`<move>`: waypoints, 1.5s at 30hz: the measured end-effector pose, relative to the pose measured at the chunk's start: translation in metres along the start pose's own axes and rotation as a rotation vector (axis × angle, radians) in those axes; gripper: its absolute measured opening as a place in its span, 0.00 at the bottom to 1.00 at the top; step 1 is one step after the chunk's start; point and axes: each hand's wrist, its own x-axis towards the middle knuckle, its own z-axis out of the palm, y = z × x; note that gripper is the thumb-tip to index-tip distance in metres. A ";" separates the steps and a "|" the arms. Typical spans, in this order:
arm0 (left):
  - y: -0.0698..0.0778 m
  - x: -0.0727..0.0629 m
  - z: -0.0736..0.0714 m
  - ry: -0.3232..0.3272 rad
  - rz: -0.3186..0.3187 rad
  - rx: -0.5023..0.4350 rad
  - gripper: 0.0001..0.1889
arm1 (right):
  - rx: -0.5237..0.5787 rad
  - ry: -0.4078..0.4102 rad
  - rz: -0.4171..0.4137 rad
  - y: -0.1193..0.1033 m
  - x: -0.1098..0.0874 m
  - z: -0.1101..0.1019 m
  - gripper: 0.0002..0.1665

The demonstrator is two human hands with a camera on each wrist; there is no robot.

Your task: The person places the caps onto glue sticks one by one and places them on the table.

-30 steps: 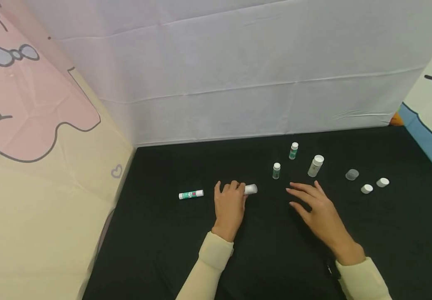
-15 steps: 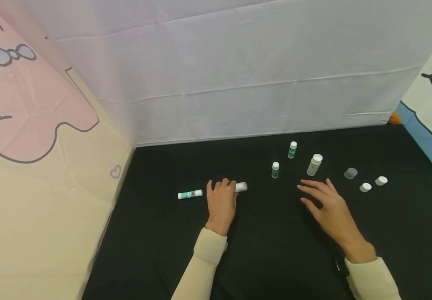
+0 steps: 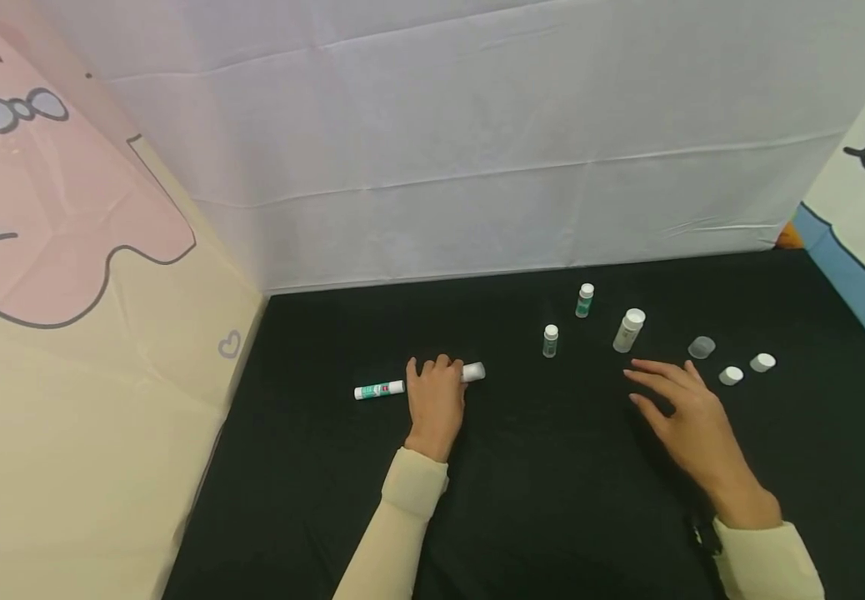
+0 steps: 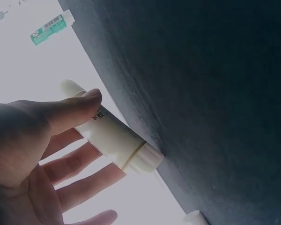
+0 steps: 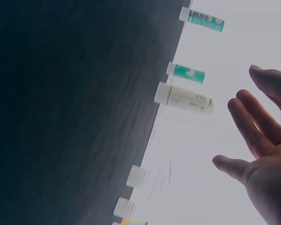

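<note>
In the head view my left hand [image 3: 435,407] grips a white glue stick [image 3: 473,372] that lies level, its end poking out to the right. The left wrist view shows the thumb across this glue stick [image 4: 114,140] and fingers behind it. A green-and-white glue stick [image 3: 379,390] lies just left of that hand. My right hand [image 3: 691,425] holds nothing, its fingers spread loosely near a large white glue stick [image 3: 629,331] that stands upright. Two small green glue sticks, one nearer [image 3: 550,342] and one farther [image 3: 585,301], stand to the left of it.
On the right side of the black table [image 3: 552,500] sit a translucent cap [image 3: 702,347] and two white caps, one nearer [image 3: 732,376] and one farther [image 3: 762,362]. A pale cloth wall [image 3: 432,167] rises behind the table, with printed cloth at both sides.
My left hand has moved left with the white glue stick, close to the lying green-and-white one. The right hand has drifted right, away from the small green sticks.
</note>
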 end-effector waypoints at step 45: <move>0.013 0.011 -0.007 -0.033 -0.019 -0.080 0.22 | -0.168 0.015 0.223 0.071 -0.014 -0.052 0.25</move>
